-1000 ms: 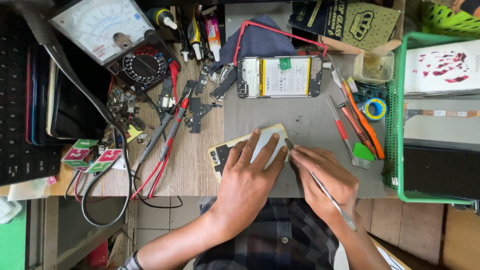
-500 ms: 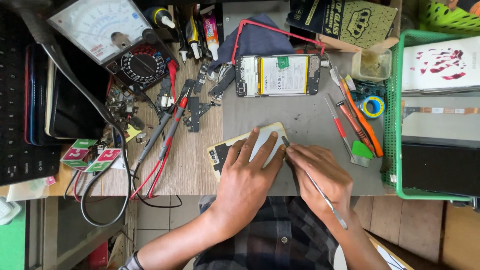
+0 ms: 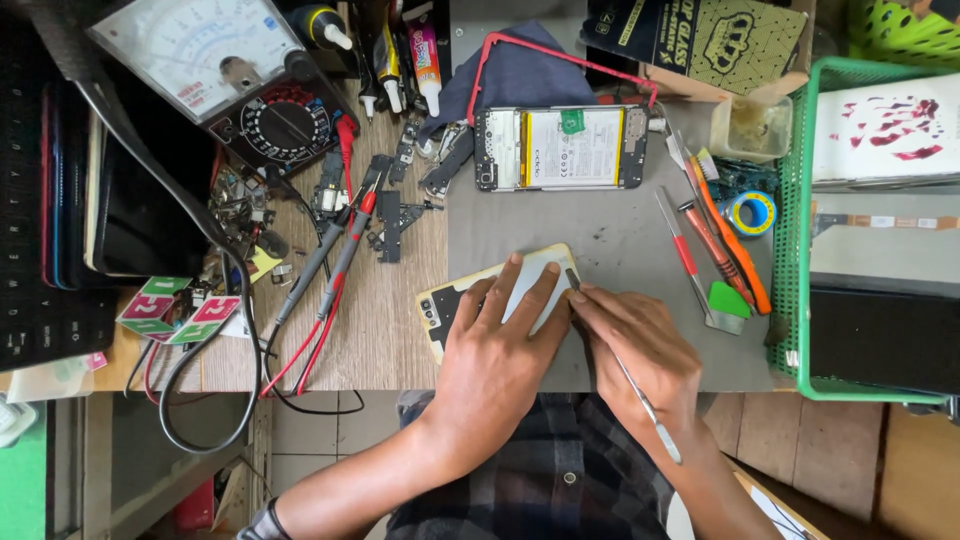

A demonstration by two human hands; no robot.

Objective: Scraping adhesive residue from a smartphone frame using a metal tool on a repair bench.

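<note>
Pressed flat, the left hand (image 3: pixel 500 350) pins a phone back cover (image 3: pixel 470 300) on the grey mat (image 3: pixel 620 240); the right hand (image 3: pixel 635 345) pinches a metal pry tool (image 3: pixel 645 405) at its edge. Rightward, a green basket (image 3: pixel 800 250) holds flat boxes (image 3: pixel 880 130).

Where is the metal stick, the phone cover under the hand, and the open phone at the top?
Metal pry tool (image 3: pixel 640 395), head view, on its thin shaft below the right hand.
Phone back cover (image 3: pixel 443 305), head view, on its dark left end.
Opened phone (image 3: pixel 572 148), head view, on its white battery.
</note>
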